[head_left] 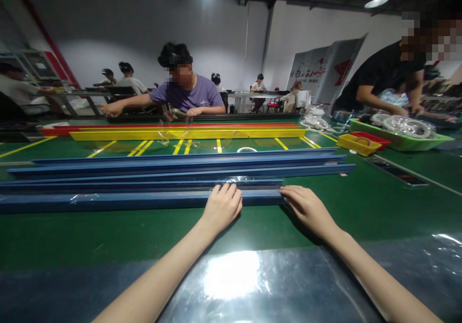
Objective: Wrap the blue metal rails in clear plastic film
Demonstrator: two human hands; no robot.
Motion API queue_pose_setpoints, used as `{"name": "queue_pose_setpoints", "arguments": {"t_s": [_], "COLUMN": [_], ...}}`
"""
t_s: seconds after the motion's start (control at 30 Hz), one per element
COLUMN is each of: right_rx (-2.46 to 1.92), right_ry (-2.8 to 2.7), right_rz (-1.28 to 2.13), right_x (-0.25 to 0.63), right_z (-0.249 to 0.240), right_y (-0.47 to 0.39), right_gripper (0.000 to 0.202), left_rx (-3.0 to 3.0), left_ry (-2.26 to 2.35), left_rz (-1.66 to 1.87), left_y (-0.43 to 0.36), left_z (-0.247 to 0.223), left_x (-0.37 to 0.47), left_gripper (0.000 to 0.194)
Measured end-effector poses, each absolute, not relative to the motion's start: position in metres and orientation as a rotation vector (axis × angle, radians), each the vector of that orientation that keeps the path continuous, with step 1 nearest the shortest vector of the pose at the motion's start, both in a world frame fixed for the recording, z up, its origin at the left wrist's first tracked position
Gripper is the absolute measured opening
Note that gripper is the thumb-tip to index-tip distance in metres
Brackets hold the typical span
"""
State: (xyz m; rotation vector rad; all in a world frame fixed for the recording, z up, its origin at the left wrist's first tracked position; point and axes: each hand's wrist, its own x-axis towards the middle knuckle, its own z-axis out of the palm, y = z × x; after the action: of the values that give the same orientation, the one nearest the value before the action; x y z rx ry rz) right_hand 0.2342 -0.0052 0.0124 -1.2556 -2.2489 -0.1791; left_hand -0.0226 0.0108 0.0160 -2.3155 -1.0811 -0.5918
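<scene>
A: Main thing, placed where? Clock centred on its right end.

B: Near blue channel, laid lengthwise on the green tabletop; cut off by the view at 9 o'clock.

A: Hands?

B: Set apart from each other. Left hand laid over the near wall at 9, fingers dipped inside; right hand at 3, fingertips touched to the end edge. Whether either is clamped can't be told, thumbs mostly hidden.

A: Room to move?

B: Green strip left at 6, before the glossy sheet. Wider green at 3 to 4, past the right hand. Tight at 11: other blue channels laid just behind, right ends extended past the near one's.

A: Farther out?

B: Yellow channel and red channel at 11. Phone laid flat at 2; yellow tray, red tray and green basin seen beyond it, coils heaped in the basin. Person in purple seen across at 11.
</scene>
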Motion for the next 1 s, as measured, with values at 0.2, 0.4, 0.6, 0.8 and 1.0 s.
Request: {"name": "queue_pose_setpoints", "arguments": {"t_s": [0.2,0.4,0.6,0.8,1.0], "right_rx": [-1.272,-1.324,-1.342,-1.329,-1.409], "right_ry": [-2.005,-1.898,-1.862,-1.877,-1.873], "right_rz": [0.097,0.272,0.343,0.24,0.3], "right_x": [0.232,0.238,0.238,0.237,0.238], "right_z": [-0.003,-0.002,0.0,0.0,-0.002], "right_y": [-0.005,0.0,-0.001,-0.002,0.0], "right_gripper": [0.029,0.028,0.028,0.027,0.03], "left_rx": [-2.3,-2.425,-2.593,-2.815,-2.89], "left_ry": [-1.089,-1.048,-1.134,-1.097,-1.131], "left_rz": [-0.611,-0.548,-0.487,-0.429,-0.351], "left_y": [0.014,0.021,0.022,0.028,0.029], "left_z": [0.013,0.013,0.028,0.039,0.043], "left_x": [-0.024,-0.03,-0.036,-0.048,-0.05], "left_gripper": [0.017,0.02,0.02,0.022,0.024]}}
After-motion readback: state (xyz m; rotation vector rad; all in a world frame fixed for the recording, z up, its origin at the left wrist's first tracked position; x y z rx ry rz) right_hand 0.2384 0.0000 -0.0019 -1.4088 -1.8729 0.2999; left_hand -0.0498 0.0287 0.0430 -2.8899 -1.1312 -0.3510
